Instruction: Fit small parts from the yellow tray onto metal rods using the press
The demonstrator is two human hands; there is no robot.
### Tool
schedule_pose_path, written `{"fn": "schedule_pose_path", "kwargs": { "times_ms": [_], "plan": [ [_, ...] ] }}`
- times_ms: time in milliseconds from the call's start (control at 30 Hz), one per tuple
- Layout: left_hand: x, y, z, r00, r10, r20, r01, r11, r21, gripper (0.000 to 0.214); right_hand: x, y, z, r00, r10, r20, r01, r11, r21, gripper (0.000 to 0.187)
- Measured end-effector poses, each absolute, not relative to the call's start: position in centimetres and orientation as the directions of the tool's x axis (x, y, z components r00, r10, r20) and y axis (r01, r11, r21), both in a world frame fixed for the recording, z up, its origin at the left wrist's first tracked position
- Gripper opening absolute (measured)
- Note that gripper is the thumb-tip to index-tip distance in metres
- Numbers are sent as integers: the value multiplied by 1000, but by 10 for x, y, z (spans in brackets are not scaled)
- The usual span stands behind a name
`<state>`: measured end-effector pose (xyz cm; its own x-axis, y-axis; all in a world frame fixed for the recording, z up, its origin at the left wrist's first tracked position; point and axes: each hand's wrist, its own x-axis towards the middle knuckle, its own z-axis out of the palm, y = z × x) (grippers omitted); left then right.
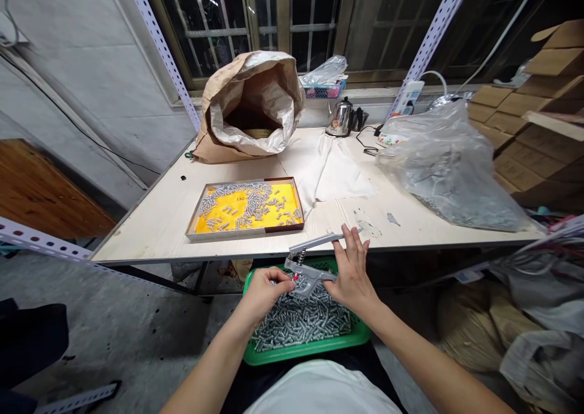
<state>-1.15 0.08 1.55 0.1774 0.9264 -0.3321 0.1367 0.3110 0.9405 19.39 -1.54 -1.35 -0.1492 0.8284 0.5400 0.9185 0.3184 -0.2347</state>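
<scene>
My right hand (353,271) is wrapped round a grey metal hand tool (312,274), thumb on the lower arm and fingers on the long upper lever. The tool's two arms are spread apart, and a coil spring stands between them at the left end. At that same end my left hand (267,292) is closed in a pinch beside a small red part (295,276). What lies between its fingertips is too small to make out. Below both hands is a green plastic basket (305,354), heaped with small silvery ribbed pieces (310,320) that look like screws or springs.
A shallow tray (244,234) with a yellow bottom holds more silvery pieces on the table (155,225). Behind it lies an open paper sack (255,110). A metal kettle (340,119), a filled clear plastic bag (451,165) and stacked cardboard boxes (538,122) are farther right.
</scene>
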Motion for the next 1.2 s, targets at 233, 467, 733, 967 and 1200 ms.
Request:
{"fn": "schedule_pose_path", "kwargs": {
  "times_ms": [233, 467, 733, 967, 1200],
  "plan": [
    [-14, 0, 21, 255, 921, -295, 247, 233, 941, 13, 192, -19, -15, -155, 854, 496, 907, 322, -271, 80],
    [-14, -4, 23, 252, 926, -281, 217, 229, 949, 15, 193, -19, -10, -152, 835, 529, 923, 311, -225, 73],
    [-18, -7, 22, 264, 911, -316, 162, 281, 946, 18, 196, -14, -5, -200, 777, 597, 933, 337, -126, 43],
    [-29, -9, 23, 104, 927, -362, -24, 366, 930, 56, 205, 6, -9, -313, 880, 357, 943, 331, 12, 29],
    [-21, -11, 18, 65, 921, -383, 53, 380, 923, 56, 198, 15, -11, -363, 893, 267, 931, 360, 64, 27]
  ]
}}
